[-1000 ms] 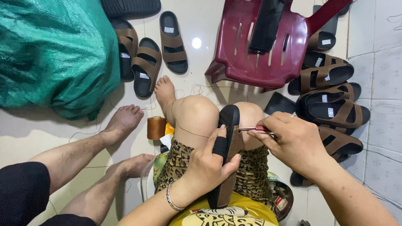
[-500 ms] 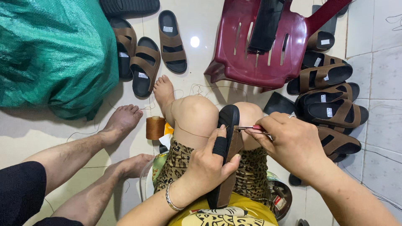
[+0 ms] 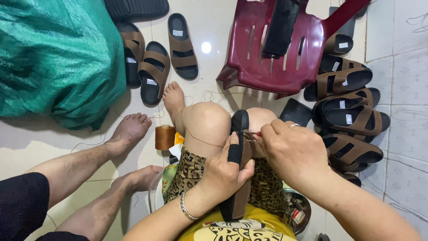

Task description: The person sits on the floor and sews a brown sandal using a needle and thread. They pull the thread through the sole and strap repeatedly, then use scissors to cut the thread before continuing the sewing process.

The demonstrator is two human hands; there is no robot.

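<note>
— Gripping anything, that left hand (image 3: 225,172)?

— Yes. It is closed around a sandal (image 3: 240,169) standing on edge between the knees, black sole facing left, brown strap to the right. The thumb wears a black cover and lies along the sole's edge.

— And the right hand (image 3: 296,151)?

— Curled narrow at the sandal's upper end, fingertips pinched on a thin needle (image 3: 255,133) beside the strap. A ring shows on one finger.

— Any thread?

— A brown thread (image 3: 203,139) runs from the sandal across the left knee. A brown spool (image 3: 165,137) stands on the floor (image 3: 209,22) just left of that knee.

— What surrounds them?

— Toward the floor's right edge, a pile of sandals (image 3: 350,118), brown straps on black soles, some overlapping. Three more sandals (image 3: 156,62) lie near the top edge, left of centre. A dark red chair (image 3: 276,58) sits tipped at the top with a black sole (image 3: 281,27) resting on it.

— On the left?

— A green sack (image 3: 53,58) fills the upper left corner. Below it stretch another person's bare legs (image 3: 89,160) in dark clothing, both feet pointing toward the spool, one foot just beside it.

— Anything near the lap?

— A bracelet (image 3: 187,209) on the left wrist, leopard-print shorts, a yellow shirt at the bottom edge.
</note>
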